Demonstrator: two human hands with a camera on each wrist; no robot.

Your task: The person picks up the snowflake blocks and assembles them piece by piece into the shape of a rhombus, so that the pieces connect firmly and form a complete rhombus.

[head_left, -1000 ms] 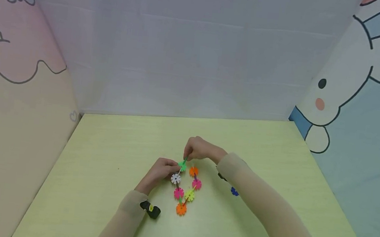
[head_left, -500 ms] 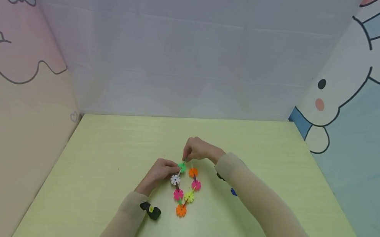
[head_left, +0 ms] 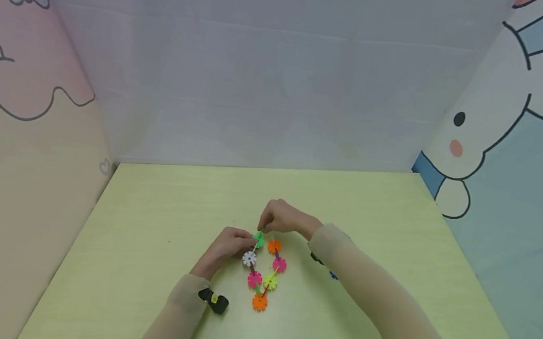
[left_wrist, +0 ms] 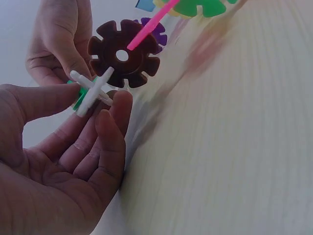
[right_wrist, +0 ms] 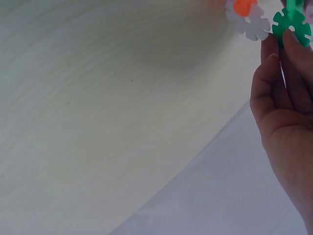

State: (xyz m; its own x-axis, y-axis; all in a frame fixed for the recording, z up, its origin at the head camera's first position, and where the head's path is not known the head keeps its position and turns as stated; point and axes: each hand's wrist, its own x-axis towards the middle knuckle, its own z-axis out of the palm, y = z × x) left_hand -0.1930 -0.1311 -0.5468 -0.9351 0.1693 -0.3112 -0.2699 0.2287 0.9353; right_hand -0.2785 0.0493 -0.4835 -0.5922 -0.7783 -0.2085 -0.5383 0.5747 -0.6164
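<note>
Notched plastic discs are linked in a nearly closed ring over the table; an orange disc (head_left: 260, 302), a yellow disc (head_left: 270, 281), a pink disc (head_left: 254, 279) and a white disc (head_left: 249, 259) show. My left hand (head_left: 228, 247) pinches a light green disc (head_left: 258, 240) at the ring's top left. Close behind it, my right hand (head_left: 285, 218) pinches a green disc (right_wrist: 292, 28) by its edge, fingers pointing down. Another orange disc (head_left: 274, 246) ends the ring's right side beside the hands. In the left wrist view a brown disc (left_wrist: 110, 36) hangs beside the left fingers.
A blue disc (head_left: 333, 275) lies on the table (head_left: 154, 290), partly hidden by the right forearm. A white wall (head_left: 271, 81) stands at the back. Printed panels (head_left: 524, 179) flank both sides. A black wrist camera (head_left: 217, 303) is strapped to the left wrist.
My right hand has lowered slightly and shifted a little left, toward the light green disc. The left hand keeps its pinch, and the ring has barely moved.
</note>
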